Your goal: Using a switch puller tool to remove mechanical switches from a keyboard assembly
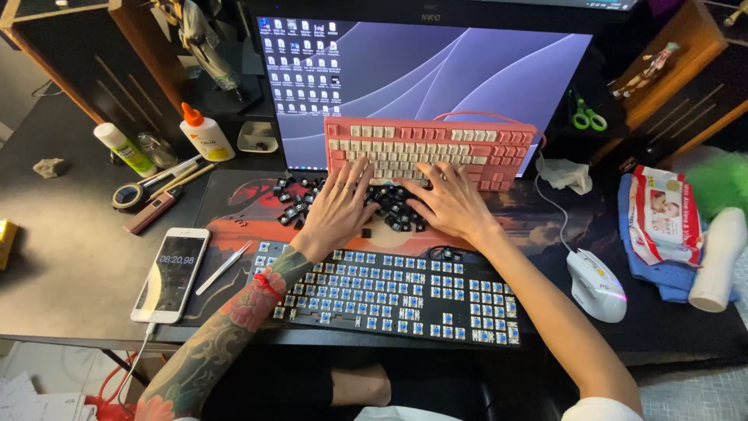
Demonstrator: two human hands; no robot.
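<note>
My left hand (336, 209) and my right hand (450, 204) lie flat with fingers spread over a pile of loose black keycaps (389, 206) on the desk mat. Their fingertips touch the caps; neither hand is closed around anything. Just beyond the pile a pink keyboard (430, 150) with cream keys leans tilted against the monitor (425, 74). Nearer to me lies a black keyboard (389, 295) stripped of its caps, its blue switches bare. My left forearm crosses its left end.
A white phone (171, 273) and metal tweezers (224, 267) lie left of the bare keyboard. A glue bottle (206, 132), a tube and a tape roll sit at the back left. At the right are a white mouse (596, 284), a wipes packet (662, 212) and a white bottle (715, 257).
</note>
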